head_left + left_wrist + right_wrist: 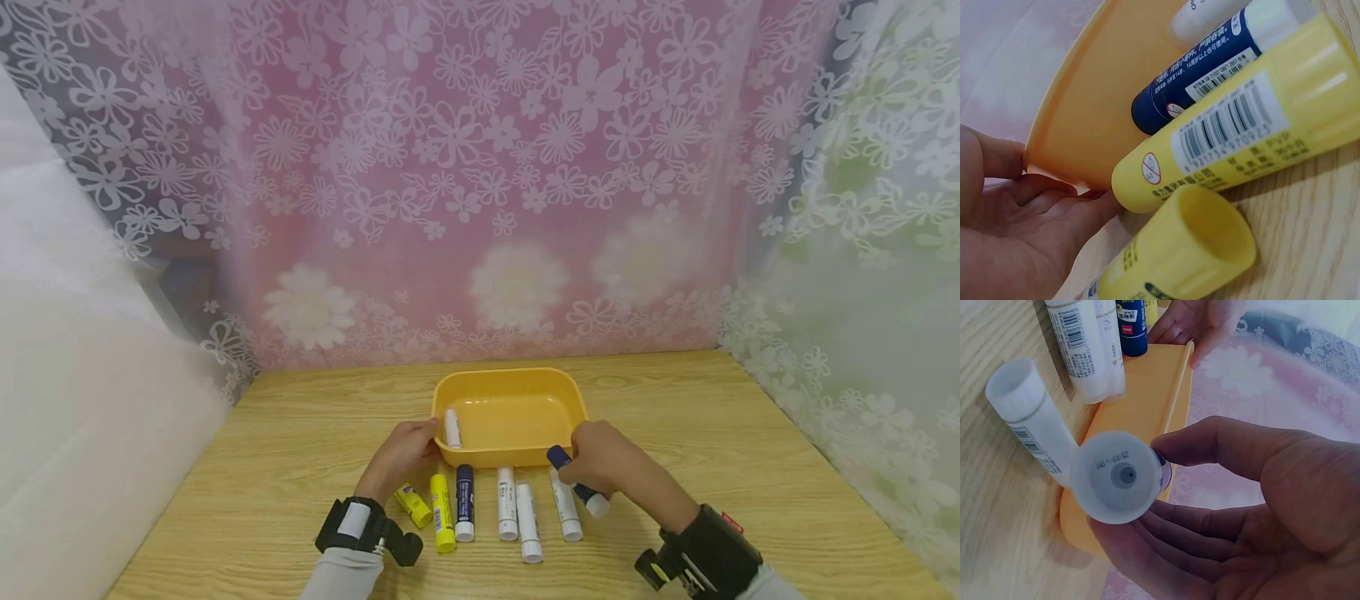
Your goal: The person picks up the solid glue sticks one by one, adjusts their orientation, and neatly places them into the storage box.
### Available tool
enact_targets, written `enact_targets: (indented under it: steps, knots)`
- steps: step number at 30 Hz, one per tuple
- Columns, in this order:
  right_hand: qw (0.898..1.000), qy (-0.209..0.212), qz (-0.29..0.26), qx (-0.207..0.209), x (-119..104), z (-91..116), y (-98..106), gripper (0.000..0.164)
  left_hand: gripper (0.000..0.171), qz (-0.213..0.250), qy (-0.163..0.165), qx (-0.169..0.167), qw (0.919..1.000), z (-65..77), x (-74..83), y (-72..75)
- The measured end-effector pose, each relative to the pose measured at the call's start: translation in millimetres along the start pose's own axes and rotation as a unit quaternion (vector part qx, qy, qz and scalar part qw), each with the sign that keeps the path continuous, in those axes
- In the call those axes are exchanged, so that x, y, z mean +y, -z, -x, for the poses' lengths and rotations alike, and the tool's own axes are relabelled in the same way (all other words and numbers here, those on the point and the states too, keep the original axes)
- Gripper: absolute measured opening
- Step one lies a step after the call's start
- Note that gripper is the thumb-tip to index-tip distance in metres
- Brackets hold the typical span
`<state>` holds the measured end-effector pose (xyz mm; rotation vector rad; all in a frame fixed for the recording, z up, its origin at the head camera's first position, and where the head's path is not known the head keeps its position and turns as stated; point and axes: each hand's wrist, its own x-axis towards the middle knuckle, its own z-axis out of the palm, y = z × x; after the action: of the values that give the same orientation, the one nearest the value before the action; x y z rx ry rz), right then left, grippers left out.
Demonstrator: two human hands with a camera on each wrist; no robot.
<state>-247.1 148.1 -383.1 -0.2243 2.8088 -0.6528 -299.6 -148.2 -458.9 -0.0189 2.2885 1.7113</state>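
A yellow plastic basin stands on the table, one white glue stick leaning inside at its left end. My left hand pinches the basin's left rim, thumb above and fingers below, as the left wrist view shows. In my right hand is a dark blue glue stick with a white base, held between thumb and fingers at the basin's front right corner. The right wrist view looks at its white base end-on. Just below it lies a white glue stick.
In front of the basin lie two yellow glue sticks, another dark blue glue stick and more white glue sticks. A flowered curtain hangs behind the wooden table, with sheets on both sides.
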Motion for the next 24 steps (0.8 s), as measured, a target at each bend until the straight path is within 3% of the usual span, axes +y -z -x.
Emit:
enact_targets:
  steps: [14,24]
  knots:
    - [0.999,-0.002,0.030,0.009,-7.9,-9.2,8.1,0.027,0.054,0.000,-0.006,-0.008,1.0000,-1.3,-0.4,1.0]
    - [1.000,-0.001,0.023,0.019,-6.5,-13.3,6.5,0.027,0.053,0.002,-0.003,-0.018,0.9998,-1.7,1.0,2.4]
